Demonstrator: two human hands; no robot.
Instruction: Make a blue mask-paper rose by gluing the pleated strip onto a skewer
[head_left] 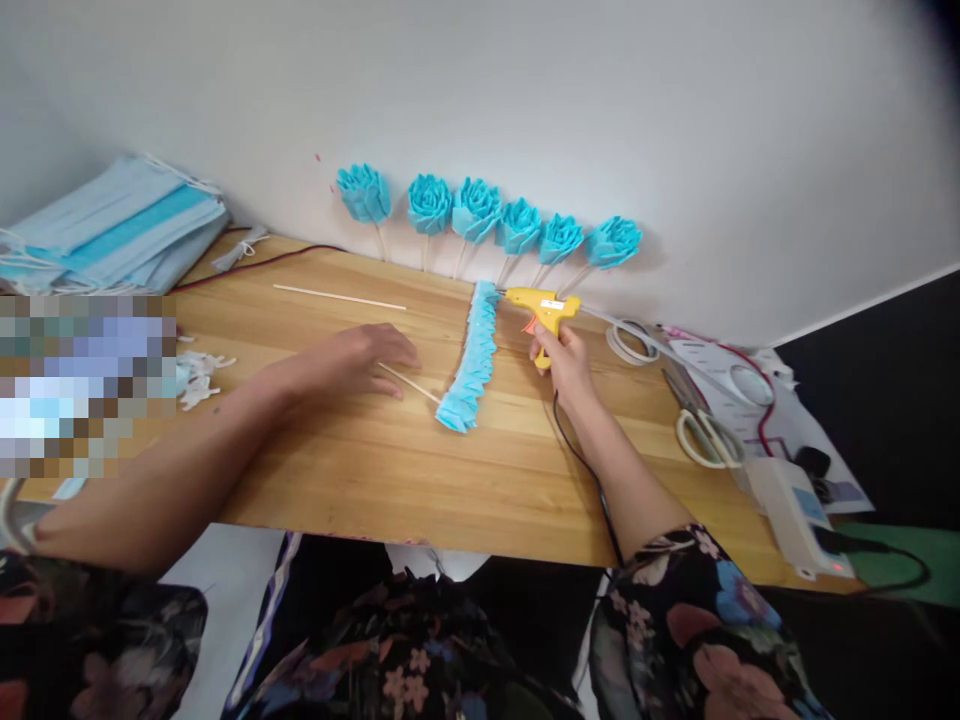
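Note:
My right hand (564,360) is wrapped around the handle of a yellow hot glue gun (541,305), with a finger at its orange trigger. The gun's nozzle points left, at the far end of a pleated light-blue strip (476,350) lying on the table. A thin wooden stick (411,382) runs from the near end of that strip towards my left hand (375,358). My left hand rests low over the table with its fingers apart, close to the stick's free end; it holds nothing.
Several blue flowers (477,208) on sticks lean against the wall. A loose stick (339,296) lies at the back. Face masks (112,225) are stacked at left. On the right are tape (632,341), scissors (709,438) and a power strip (795,515). The gun's black cord (581,455) crosses the table's front edge.

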